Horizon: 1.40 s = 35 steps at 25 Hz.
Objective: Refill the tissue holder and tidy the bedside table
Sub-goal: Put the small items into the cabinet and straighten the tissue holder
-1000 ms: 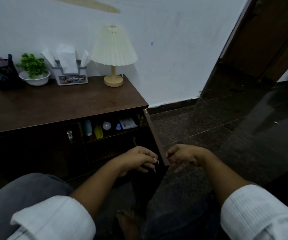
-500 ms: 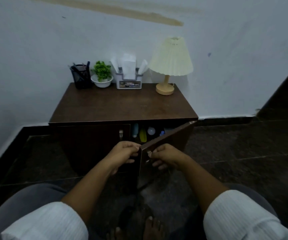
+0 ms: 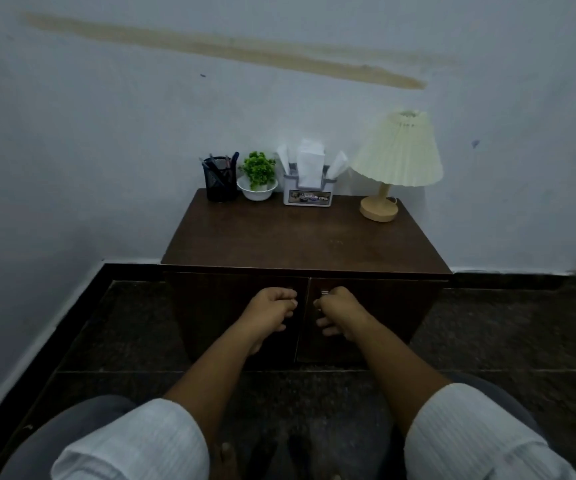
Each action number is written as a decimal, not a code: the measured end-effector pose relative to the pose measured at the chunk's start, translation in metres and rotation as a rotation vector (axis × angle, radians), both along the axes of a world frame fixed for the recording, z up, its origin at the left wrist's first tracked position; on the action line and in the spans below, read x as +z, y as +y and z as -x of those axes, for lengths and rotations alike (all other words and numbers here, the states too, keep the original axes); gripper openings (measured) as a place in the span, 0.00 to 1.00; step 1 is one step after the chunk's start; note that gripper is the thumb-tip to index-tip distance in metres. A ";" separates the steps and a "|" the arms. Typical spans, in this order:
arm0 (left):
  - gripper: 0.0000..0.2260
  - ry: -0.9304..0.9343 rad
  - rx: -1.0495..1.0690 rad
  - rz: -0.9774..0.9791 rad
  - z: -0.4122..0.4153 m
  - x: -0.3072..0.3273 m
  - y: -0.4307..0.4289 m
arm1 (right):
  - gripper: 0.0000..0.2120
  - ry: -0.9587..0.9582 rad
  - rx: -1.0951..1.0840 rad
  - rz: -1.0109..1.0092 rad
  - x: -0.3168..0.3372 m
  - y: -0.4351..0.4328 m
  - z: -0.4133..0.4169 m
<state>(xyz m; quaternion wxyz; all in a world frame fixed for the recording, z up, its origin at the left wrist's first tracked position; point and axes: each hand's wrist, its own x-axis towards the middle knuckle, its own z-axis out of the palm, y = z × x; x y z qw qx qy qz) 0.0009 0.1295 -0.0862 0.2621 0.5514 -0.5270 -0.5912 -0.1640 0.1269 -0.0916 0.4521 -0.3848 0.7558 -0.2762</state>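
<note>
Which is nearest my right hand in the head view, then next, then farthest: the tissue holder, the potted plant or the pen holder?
From the right hand:
1. Tissue holder, back middle of the table.
2. Potted plant, just left of it.
3. Pen holder, back left corner.

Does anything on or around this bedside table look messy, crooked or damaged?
Mostly tidy. Loose tissues poke out unevenly at both ends of the tissue holder, and a tan stain streaks the wall above. The doors look shut; the left hand and right hand grip their handles.
</note>
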 end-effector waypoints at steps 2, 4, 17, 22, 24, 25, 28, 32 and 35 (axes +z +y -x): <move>0.15 0.011 0.011 0.039 -0.003 0.008 -0.008 | 0.07 0.247 0.079 0.011 0.010 -0.004 0.006; 0.13 0.042 0.024 0.108 -0.001 0.020 -0.019 | 0.07 0.263 0.102 0.111 0.033 -0.011 0.007; 0.12 0.096 0.298 0.420 0.051 0.060 -0.179 | 0.06 -0.127 -0.062 0.562 0.067 -0.169 0.060; 0.21 0.142 0.325 0.406 0.063 0.050 -0.220 | 0.23 -0.147 -0.099 0.560 0.053 -0.198 0.079; 0.23 0.136 0.319 0.407 0.066 0.044 -0.229 | 0.25 -0.143 -0.084 0.585 0.050 -0.207 0.079; 0.24 0.138 0.305 0.413 0.067 0.041 -0.234 | 0.24 -0.155 -0.062 0.598 0.048 -0.212 0.079; 0.24 0.123 0.254 0.448 0.068 0.031 -0.245 | 0.25 -0.119 0.016 0.623 0.040 -0.222 0.077; 0.28 0.088 0.207 0.458 0.067 0.023 -0.250 | 0.25 -0.108 0.017 0.631 0.038 -0.220 0.079; 0.33 0.103 0.158 0.434 0.066 0.020 -0.252 | 0.25 -0.140 0.020 0.643 0.039 -0.213 0.080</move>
